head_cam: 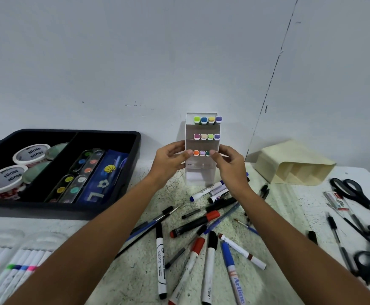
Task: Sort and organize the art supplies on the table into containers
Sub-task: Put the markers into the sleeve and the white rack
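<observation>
Art supplies lie spread across a speckled tabletop (148, 194) set against a pale wall. At the far left sits a black divided tray (113, 172) holding two tape rolls (14, 170), paint strips and a blue pouch. Toward the far right a cream organizer (294, 166) lies tipped on its side. Near the middle stands a white tiered marker stand (201, 150), upright, with coloured marker caps in three rows. The left hand (170, 161) holds the stand's left edge, thumb on the front; the right hand (230, 161) holds its right edge, each grip closed around the stand. Loose whiteboard markers (201, 256) and pens lie in a heap nearer the person. Black scissors (353, 194) rest at the right edge, and packs of white pens (10, 269) lie at the lower left.
</observation>
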A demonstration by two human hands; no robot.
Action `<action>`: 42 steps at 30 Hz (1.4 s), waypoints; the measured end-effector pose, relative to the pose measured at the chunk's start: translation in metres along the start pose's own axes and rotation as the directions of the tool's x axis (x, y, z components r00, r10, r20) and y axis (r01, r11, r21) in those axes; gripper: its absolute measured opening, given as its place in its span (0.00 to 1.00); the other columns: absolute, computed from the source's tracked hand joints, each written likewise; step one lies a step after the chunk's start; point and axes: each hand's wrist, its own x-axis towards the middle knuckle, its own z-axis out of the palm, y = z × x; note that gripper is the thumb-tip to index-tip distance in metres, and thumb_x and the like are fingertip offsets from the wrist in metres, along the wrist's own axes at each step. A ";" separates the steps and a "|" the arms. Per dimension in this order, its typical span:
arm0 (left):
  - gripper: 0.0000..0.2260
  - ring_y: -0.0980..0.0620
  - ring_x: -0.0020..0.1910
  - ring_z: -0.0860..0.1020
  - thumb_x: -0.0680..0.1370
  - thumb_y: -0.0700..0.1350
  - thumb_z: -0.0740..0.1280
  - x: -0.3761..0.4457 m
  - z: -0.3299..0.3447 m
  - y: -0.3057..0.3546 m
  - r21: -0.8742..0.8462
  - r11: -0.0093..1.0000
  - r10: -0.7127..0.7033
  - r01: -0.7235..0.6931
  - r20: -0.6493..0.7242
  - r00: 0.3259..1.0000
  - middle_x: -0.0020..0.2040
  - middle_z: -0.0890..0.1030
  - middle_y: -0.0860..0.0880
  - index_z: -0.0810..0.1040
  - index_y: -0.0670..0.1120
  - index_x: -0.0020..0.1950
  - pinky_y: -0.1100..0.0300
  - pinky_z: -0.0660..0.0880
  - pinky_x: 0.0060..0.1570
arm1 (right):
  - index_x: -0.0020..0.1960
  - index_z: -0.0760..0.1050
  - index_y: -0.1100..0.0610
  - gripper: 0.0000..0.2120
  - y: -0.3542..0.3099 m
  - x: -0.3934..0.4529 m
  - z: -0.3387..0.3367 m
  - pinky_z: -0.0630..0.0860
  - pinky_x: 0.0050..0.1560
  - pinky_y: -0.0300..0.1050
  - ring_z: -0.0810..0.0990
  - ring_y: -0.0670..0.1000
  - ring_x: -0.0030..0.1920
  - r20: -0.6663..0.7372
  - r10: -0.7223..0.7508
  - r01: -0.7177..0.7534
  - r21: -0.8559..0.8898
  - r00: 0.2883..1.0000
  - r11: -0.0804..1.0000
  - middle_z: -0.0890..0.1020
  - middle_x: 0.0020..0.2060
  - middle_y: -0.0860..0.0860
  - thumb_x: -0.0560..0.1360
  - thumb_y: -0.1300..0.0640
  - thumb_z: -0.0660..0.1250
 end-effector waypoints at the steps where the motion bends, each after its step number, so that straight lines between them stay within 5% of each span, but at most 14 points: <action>1: 0.17 0.51 0.50 0.83 0.76 0.37 0.69 0.000 0.000 0.000 -0.004 1.000 -0.002 0.002 -0.006 1.000 0.55 0.83 0.47 0.76 0.40 0.65 0.57 0.81 0.46 | 0.56 0.80 0.54 0.10 0.001 0.001 0.000 0.79 0.56 0.55 0.82 0.52 0.53 -0.004 0.008 -0.008 0.014 1.000 1.000 0.84 0.51 0.50 0.76 0.54 0.70; 13: 0.17 0.45 0.49 0.84 0.72 0.44 0.75 -0.001 0.010 -0.001 0.015 0.999 -0.039 0.041 -0.102 0.994 0.51 0.84 0.45 0.80 0.40 0.57 0.50 0.82 0.47 | 0.55 0.81 0.56 0.11 0.000 0.003 0.000 0.80 0.54 0.56 0.84 0.51 0.49 -0.040 0.074 -0.072 0.040 0.996 0.997 0.85 0.50 0.51 0.74 0.55 0.72; 18: 0.25 0.50 0.56 0.79 0.73 0.49 0.75 -0.017 0.010 0.004 0.304 0.950 -0.041 0.071 -0.105 0.994 0.61 0.79 0.50 0.73 0.46 0.67 0.52 0.78 0.55 | 0.66 0.73 0.57 0.21 -0.006 -0.014 -0.005 0.76 0.60 0.50 0.78 0.52 0.57 -0.016 0.109 -0.110 -0.195 0.994 0.975 0.78 0.61 0.53 0.76 0.54 0.70; 21: 0.34 0.50 0.64 0.72 0.72 0.49 0.76 -0.066 0.004 -0.008 0.555 0.832 0.020 0.016 -0.058 0.998 0.67 0.72 0.49 0.66 0.46 0.74 0.52 0.71 0.63 | 0.73 0.65 0.53 0.26 0.005 -0.066 -0.021 0.65 0.69 0.48 0.69 0.52 0.68 0.161 0.023 0.073 -0.564 0.987 0.823 0.68 0.69 0.52 0.77 0.55 0.67; 23: 0.33 0.49 0.72 0.63 0.73 0.56 0.72 -0.110 -0.005 -0.029 0.756 0.651 0.025 -0.068 0.068 0.997 0.74 0.65 0.49 0.65 0.49 0.75 0.49 0.61 0.70 | 0.74 0.63 0.50 0.26 0.023 -0.111 -0.034 0.56 0.72 0.50 0.62 0.54 0.73 0.290 0.025 0.201 -0.723 0.957 0.661 0.65 0.73 0.52 0.79 0.47 0.63; 26: 0.41 0.48 0.78 0.43 0.70 0.75 0.49 -0.152 -0.018 -0.066 0.931 0.329 -0.093 -0.157 0.197 0.976 0.79 0.47 0.52 0.55 0.56 0.78 0.46 0.42 0.75 | 0.77 0.59 0.49 0.33 0.045 -0.151 -0.046 0.41 0.74 0.53 0.51 0.57 0.77 0.394 0.070 0.318 -0.822 0.916 0.472 0.58 0.77 0.52 0.77 0.33 0.44; 28: 0.44 0.47 0.77 0.36 0.67 0.78 0.36 -0.156 -0.021 -0.082 0.952 0.241 -0.095 -0.189 0.217 0.971 0.78 0.40 0.51 0.50 0.57 0.79 0.47 0.32 0.72 | 0.78 0.54 0.48 0.35 0.051 -0.153 -0.044 0.37 0.74 0.54 0.45 0.57 0.78 0.426 0.087 0.346 -0.822 0.900 0.452 0.53 0.78 0.52 0.76 0.32 0.39; 33: 0.44 0.47 0.78 0.40 0.68 0.76 0.33 -0.148 -0.016 -0.083 0.946 0.269 -0.046 -0.183 0.202 0.978 0.80 0.47 0.49 0.55 0.57 0.78 0.45 0.33 0.72 | 0.76 0.61 0.52 0.41 0.050 -0.143 -0.024 0.42 0.75 0.49 0.53 0.58 0.77 0.493 0.049 0.384 -0.734 0.869 0.560 0.58 0.77 0.57 0.75 0.31 0.33; 37: 0.37 0.45 0.78 0.49 0.74 0.72 0.44 -0.144 -0.004 -0.078 0.914 0.333 0.033 -0.230 0.232 0.972 0.79 0.56 0.47 0.62 0.54 0.76 0.40 0.42 0.74 | 0.71 0.70 0.55 0.27 0.041 -0.139 -0.040 0.61 0.73 0.49 0.65 0.55 0.73 0.448 -0.011 0.320 -0.621 0.894 0.716 0.69 0.72 0.55 0.80 0.41 0.50; 42: 0.31 0.48 0.77 0.54 0.74 0.65 0.56 -0.142 0.037 -0.077 0.814 0.383 0.127 -0.436 0.421 0.898 0.76 0.62 0.48 0.69 0.52 0.73 0.42 0.47 0.73 | 0.64 0.76 0.58 0.20 0.035 -0.141 -0.103 0.70 0.67 0.51 0.71 0.55 0.67 0.212 -0.121 0.232 -0.651 0.970 0.723 0.76 0.64 0.55 0.76 0.52 0.59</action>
